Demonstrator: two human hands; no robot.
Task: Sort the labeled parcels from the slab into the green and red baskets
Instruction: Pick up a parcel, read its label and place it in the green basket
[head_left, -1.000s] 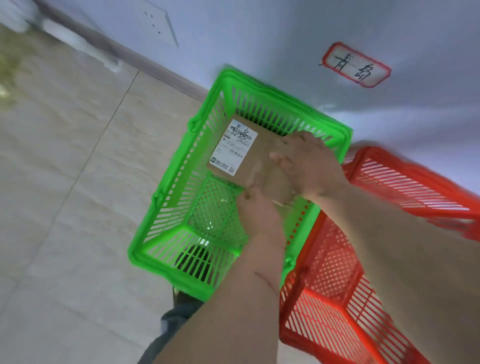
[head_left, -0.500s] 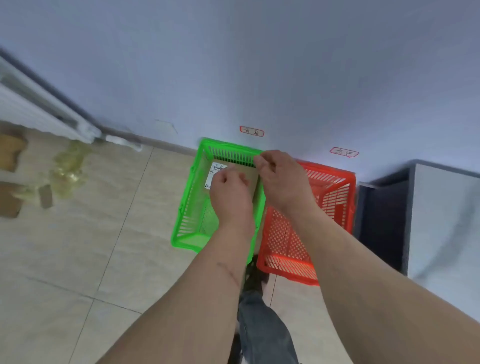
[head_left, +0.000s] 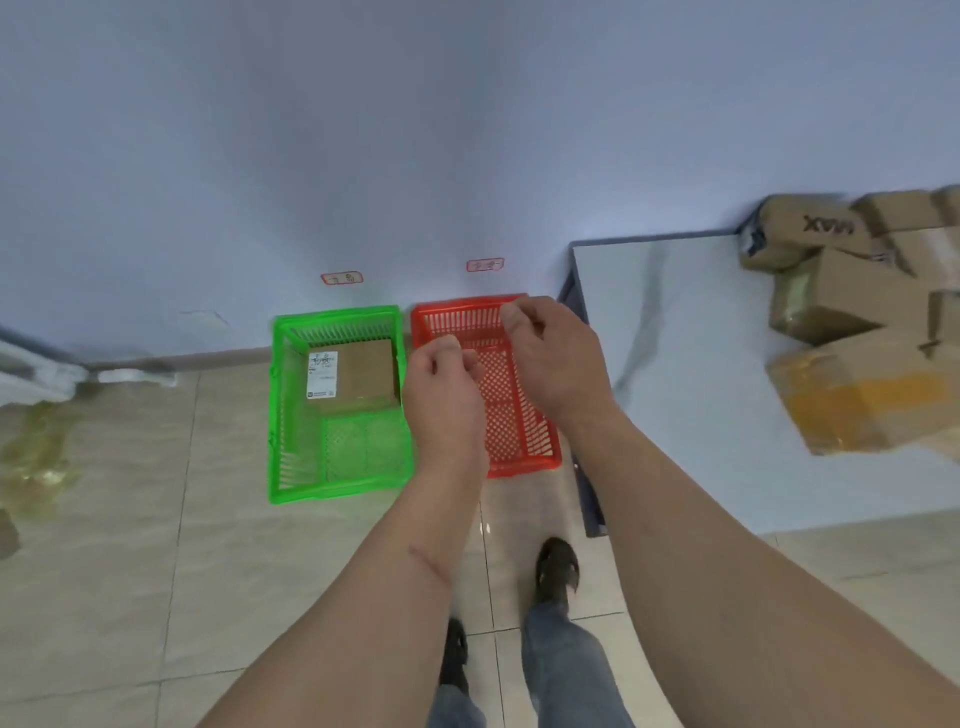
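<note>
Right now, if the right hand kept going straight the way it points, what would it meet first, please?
Probably the red basket: the right hand hangs above its far end, fingers loosely curled, pointing forward and down. Depth is unclear.

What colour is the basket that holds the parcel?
Green: the basket with the parcel, head view.

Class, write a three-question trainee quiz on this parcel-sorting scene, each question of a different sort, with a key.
1. True or false: the brown cardboard parcel with a white label lies in the green plastic mesh basket.
2. The red plastic mesh basket holds: A) two parcels B) no visible parcel C) a shoe.
3. Fill in: the left hand and right hand hold ___.

Key: 1 true; 2 B; 3 nothing.
</note>
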